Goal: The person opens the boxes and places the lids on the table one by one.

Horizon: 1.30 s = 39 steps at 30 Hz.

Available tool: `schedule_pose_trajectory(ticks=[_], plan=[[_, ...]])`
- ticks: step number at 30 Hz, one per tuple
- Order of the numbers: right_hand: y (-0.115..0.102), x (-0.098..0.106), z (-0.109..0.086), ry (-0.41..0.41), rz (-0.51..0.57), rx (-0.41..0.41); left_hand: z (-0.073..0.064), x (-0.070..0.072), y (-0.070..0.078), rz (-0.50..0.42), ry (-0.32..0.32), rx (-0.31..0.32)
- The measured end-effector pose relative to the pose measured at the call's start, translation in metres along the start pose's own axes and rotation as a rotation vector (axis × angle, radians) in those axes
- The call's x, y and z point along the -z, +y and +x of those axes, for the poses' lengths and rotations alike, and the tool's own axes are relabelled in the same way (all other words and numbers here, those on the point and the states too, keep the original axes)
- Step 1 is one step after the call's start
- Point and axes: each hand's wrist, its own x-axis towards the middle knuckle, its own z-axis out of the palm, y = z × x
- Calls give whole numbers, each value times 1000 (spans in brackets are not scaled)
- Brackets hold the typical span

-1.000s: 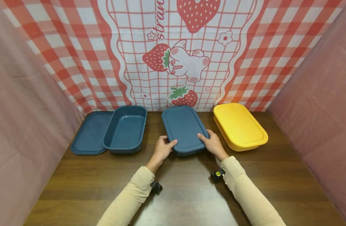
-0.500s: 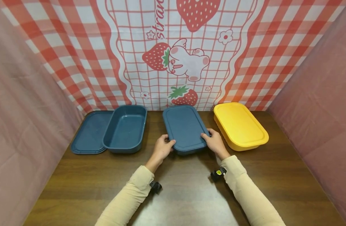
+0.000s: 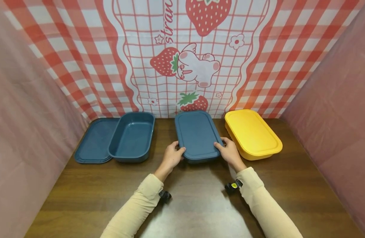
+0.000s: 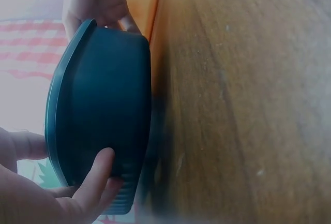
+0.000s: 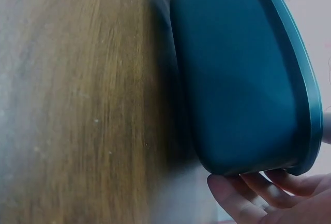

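Note:
A dark blue lidded food container (image 3: 198, 134) stands at the middle back of the table, its long sides running away from me. My left hand (image 3: 171, 158) grips its near left edge, thumb on the lid and fingers against the side. On the near right edge my right hand (image 3: 231, 154) holds it the same way. In the left wrist view the fingers (image 4: 95, 180) press the ribbed wall under the lid's rim. The right wrist view shows fingertips (image 5: 222, 185) along the wall of the container (image 5: 232, 79).
To the left, an open blue container (image 3: 134, 137) overlaps a loose blue lid (image 3: 94, 142) lying on the wooden table (image 3: 197, 198). A yellow lidded container (image 3: 253, 132) stands to the right. Behind hangs a red checked cloth (image 3: 90, 59); pink cloth (image 3: 334, 115) closes the sides.
The lidded blue container has turned slightly and shifted right, now lying straighter. My right hand has moved a little to the right with it; the left hand has stayed nearly in place.

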Motion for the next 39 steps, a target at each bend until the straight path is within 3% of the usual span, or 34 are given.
schedule_pose_trajectory(ticks=[10, 23, 39], plan=[[7, 4, -7, 8, 16, 24, 2, -2, 3, 40, -1, -12], [10, 11, -16, 43, -15, 28, 4, -7, 5, 50, -55, -30], [23, 20, -24, 21, 7, -24, 7, -22, 1, 39, -92, -48]])
